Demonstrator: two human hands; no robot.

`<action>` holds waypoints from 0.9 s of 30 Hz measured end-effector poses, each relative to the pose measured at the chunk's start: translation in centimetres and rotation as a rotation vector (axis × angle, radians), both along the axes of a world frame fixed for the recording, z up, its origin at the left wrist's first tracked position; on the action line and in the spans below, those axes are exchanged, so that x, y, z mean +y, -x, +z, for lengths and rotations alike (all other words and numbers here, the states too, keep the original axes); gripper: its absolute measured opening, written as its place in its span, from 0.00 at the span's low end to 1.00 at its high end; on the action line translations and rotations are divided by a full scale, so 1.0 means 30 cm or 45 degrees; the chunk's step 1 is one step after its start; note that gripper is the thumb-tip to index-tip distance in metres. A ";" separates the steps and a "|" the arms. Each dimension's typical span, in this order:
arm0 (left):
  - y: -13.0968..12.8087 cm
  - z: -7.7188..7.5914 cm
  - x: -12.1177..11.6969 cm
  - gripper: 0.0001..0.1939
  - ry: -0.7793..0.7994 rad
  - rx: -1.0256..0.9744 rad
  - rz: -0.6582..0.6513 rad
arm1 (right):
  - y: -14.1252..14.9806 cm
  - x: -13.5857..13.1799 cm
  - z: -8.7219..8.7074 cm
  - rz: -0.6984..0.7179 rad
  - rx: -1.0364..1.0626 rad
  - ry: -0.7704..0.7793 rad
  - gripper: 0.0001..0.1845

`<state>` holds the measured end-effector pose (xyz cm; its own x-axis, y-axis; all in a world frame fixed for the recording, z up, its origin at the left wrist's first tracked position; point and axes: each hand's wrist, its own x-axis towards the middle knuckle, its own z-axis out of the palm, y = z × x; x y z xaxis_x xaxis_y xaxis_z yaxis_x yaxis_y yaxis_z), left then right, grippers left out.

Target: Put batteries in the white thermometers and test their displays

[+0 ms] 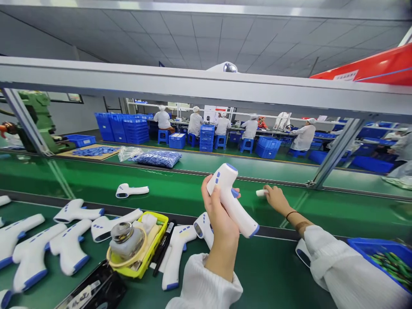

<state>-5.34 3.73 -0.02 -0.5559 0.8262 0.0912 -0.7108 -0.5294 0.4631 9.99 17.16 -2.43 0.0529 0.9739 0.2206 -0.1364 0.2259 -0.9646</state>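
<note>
On the left, a loose group of infrared thermometers (68, 249) lies on the green worktop (264, 274), with a black box (109, 287) at the near edge. Behind them, one more thermometer (131, 191) lies flat on the bright green belt (183, 195), head to the left, handle to the right. Next come a yellow tray (146, 257) carrying a glass bottle (128, 243), then a black marker (163, 249) just beside another thermometer.

Near the middle, the left hand (219, 214) has its grip closed around a white infrared thermometer (238, 212), raised above the worktop. Its long axis slants: the head is up and to the left, the handle runs down to the right, and the blue base points out past the palm on the right hand's side. The left hand alone bears it; the right hand (277, 199) is well apart to its right, reaching out over the belt. That grip is closed on the end of a small white piece (261, 192), which juts left towards the held thermometer; whether it touches the belt I cannot tell
</note>
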 end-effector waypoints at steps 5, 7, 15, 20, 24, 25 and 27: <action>-0.018 -0.012 0.013 0.24 -0.004 0.050 -0.050 | -0.078 0.060 0.043 -0.039 0.138 0.214 0.06; -0.028 -0.017 0.015 0.24 0.003 0.085 -0.073 | -0.096 0.025 0.071 -0.011 0.267 0.257 0.08; -0.059 -0.057 0.029 0.22 0.079 0.228 -0.121 | -0.146 -0.173 0.117 0.084 0.747 0.228 0.17; -0.056 -0.085 0.051 0.28 0.274 0.339 -0.261 | -0.170 -0.200 0.110 0.175 0.699 0.184 0.19; -0.061 -0.099 0.044 0.43 0.401 0.870 -0.138 | -0.183 -0.213 0.114 0.109 0.662 0.169 0.19; -0.067 -0.100 0.037 0.44 0.389 1.027 -0.016 | -0.184 -0.215 0.114 0.088 0.637 0.153 0.18; -0.079 -0.101 0.027 0.38 0.333 1.262 0.211 | -0.183 -0.218 0.108 0.070 0.567 0.116 0.17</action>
